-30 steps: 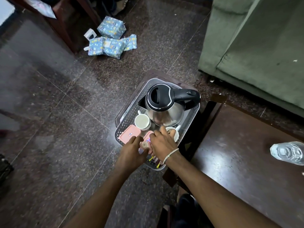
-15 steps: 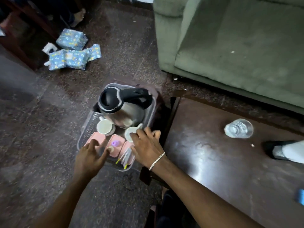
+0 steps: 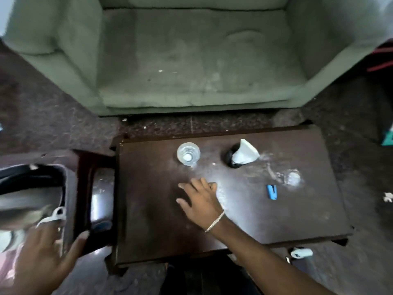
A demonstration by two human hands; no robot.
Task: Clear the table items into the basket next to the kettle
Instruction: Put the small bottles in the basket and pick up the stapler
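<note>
The dark wooden table [image 3: 148,209] carries a clear plastic bottle [image 3: 188,153] seen from above, a black object with a white paper piece [image 3: 242,155] on it, and a small blue item [image 3: 272,191]. My right hand [image 3: 202,201] hovers open over the table's middle, fingers spread, below the bottle. At the left edge the grey basket [image 3: 68,201] holds the blurred kettle [image 3: 25,188] and a white cup [image 3: 53,216]. My left hand [image 3: 44,256] rests open at the basket's near corner, holding nothing.
A green sofa [image 3: 191,60] stands just beyond the table. A lower dark stool [image 3: 100,201] sits between basket and table. A small white object [image 3: 301,252] lies on the floor by the table's near right corner. Red cables [image 3: 380,64] at far right.
The view has swung right from the basket to the table. My right hand left the basket and now reaches over the table; my left hand stays by the basket.
</note>
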